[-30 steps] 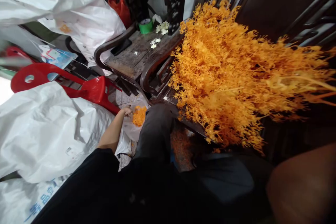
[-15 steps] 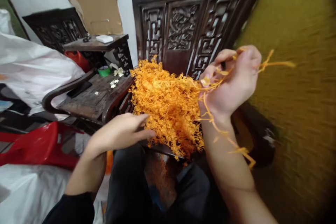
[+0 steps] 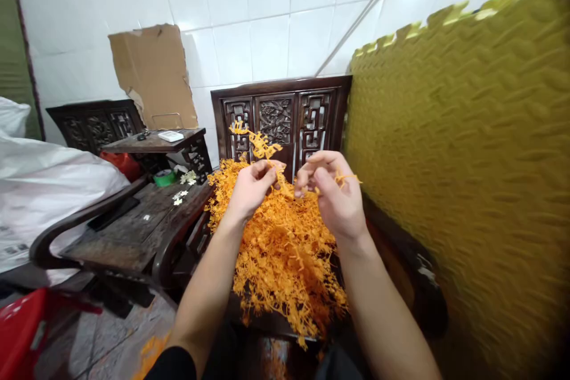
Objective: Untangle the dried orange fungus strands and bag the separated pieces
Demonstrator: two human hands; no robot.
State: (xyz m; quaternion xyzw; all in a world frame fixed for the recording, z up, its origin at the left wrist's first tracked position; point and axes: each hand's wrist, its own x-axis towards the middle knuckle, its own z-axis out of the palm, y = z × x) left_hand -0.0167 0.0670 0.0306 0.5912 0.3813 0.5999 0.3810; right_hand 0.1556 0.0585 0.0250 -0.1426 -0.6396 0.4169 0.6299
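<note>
A large heap of orange plastic-looking sprigs (image 3: 285, 255) lies on the seat of a dark carved wooden chair (image 3: 280, 86) in front of me. Above the heap, my left hand (image 3: 256, 187) pinches one orange sprig (image 3: 262, 147) between thumb and fingers, its branched end pointing up and left. Just to the right, my right hand (image 3: 336, 193) is curled, palm toward the left hand. A thin orange stem (image 3: 350, 179) pokes out past its thumb, so it holds a sprig there too; the rest is hidden by the fingers.
Left of the heap stands a second wooden chair (image 3: 120, 237) with green tape (image 3: 164, 177) and white pieces on its seat. A small side table (image 3: 154, 141) bears a white box. White sacks (image 3: 48, 184) and a red stool (image 3: 22, 332) are at far left. A yellow foam mat (image 3: 458, 178) rises on the right.
My left hand has risen from the heap's near left edge and now pinches a sprig. My right hand has moved left, closer to it. The view has tilted up, showing more tiled wall.
</note>
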